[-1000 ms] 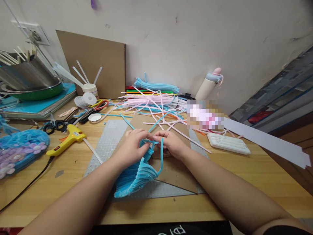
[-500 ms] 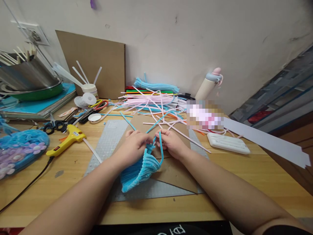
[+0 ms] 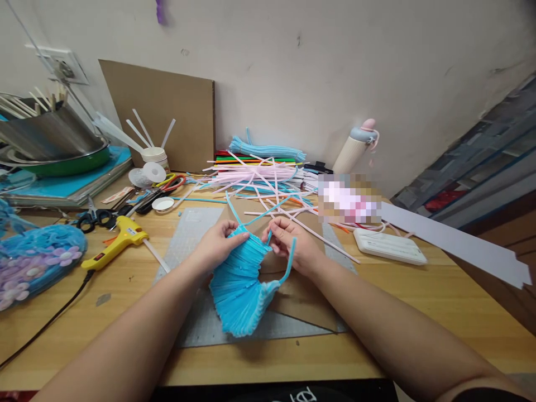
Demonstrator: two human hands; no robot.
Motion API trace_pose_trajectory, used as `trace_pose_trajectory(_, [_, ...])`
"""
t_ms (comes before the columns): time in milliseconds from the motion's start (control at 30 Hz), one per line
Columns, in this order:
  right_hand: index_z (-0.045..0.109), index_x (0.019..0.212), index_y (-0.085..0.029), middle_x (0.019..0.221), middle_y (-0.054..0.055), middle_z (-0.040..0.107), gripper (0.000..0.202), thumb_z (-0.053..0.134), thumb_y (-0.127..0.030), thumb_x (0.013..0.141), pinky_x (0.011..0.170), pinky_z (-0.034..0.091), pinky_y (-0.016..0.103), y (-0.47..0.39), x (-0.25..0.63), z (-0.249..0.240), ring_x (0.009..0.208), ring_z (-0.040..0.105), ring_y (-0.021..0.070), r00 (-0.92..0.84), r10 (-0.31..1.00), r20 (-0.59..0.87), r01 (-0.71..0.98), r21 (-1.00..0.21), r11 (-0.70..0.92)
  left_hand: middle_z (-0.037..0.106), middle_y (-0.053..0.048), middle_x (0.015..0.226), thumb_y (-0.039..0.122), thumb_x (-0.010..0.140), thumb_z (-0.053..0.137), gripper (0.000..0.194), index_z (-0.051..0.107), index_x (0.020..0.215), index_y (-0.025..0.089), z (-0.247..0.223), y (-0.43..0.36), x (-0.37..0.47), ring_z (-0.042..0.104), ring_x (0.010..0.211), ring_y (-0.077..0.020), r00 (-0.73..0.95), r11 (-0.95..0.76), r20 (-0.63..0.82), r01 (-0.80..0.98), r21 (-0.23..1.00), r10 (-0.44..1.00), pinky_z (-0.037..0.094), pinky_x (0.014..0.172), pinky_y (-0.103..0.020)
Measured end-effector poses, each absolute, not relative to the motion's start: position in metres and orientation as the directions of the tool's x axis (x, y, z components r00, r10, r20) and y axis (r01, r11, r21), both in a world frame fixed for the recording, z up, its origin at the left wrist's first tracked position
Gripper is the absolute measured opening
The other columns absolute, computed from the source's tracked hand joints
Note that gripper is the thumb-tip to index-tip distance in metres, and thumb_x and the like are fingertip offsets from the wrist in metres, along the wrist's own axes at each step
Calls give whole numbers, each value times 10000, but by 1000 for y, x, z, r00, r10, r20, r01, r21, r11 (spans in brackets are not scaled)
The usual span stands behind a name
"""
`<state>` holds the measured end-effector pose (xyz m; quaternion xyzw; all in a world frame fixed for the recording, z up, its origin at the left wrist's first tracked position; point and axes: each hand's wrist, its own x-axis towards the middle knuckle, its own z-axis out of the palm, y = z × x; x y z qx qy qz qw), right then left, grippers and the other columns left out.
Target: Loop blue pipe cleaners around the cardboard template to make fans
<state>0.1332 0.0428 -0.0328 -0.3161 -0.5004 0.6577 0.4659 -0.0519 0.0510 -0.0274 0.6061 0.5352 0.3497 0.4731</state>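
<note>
A curved, ribbed piece made of blue pipe cleaners (image 3: 238, 285) hangs above the cardboard, fanned out with its inner ribs showing. My left hand (image 3: 215, 244) is closed on its upper left edge, thumb lying over the ribs. At the piece's upper right corner, my right hand (image 3: 298, 245) pinches a short blue pipe cleaner end (image 3: 268, 238). A loose blue stem (image 3: 288, 259) sticks up from the right edge, passing in front of the right hand. Two more blue ends rise beyond the left fingers. Some right fingertips are partly hidden.
Cardboard (image 3: 305, 298) lies on a grey cutting mat (image 3: 209, 329). A yellow glue gun (image 3: 113, 245), black scissors (image 3: 95, 216) and a flower-trimmed blue piece (image 3: 42, 259) are at left. Pink pipe cleaners (image 3: 259, 174) are heaped behind; a white power strip (image 3: 389, 247) sits right.
The blue piece has turned and opened out, showing its ribbed inside. My left hand has shifted left to its upper edge. The right hand has moved slightly right, still pinching.
</note>
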Motion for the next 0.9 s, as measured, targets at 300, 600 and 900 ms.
trace_pose_trajectory(300, [581, 811, -173, 714, 27, 622, 157, 501, -307, 830, 497, 433, 227, 17, 133, 14, 588, 568, 110, -152, 925, 349, -179, -930, 321, 509, 30, 714, 273, 677, 634, 173, 499, 748, 192, 4, 29, -50, 475, 704, -127, -55, -480, 574, 487, 730, 817, 383, 697, -254])
trace_pose_trajectory(600, [549, 787, -172, 721, 20, 608, 161, 494, -318, 827, 548, 489, 246, 13, 128, 37, 608, 589, 115, -43, 929, 369, -161, -920, 358, 435, -5, 855, 274, 745, 544, 191, 405, 868, 229, 28, 4, -40, 466, 775, -143, -479, -465, 580, 346, 815, 659, 409, 720, -284])
trace_pose_trajectory(900, [523, 687, -154, 630, -13, 563, 121, 578, -247, 741, 382, 385, 146, 22, 128, 62, 461, 488, 53, -166, 984, 64, -498, -867, -27, 534, -65, 991, 442, 618, 677, 504, 457, 1021, 233, 39, -55, -8, 479, 911, -240, 371, -560, 422, 599, 573, 827, 392, 766, -368])
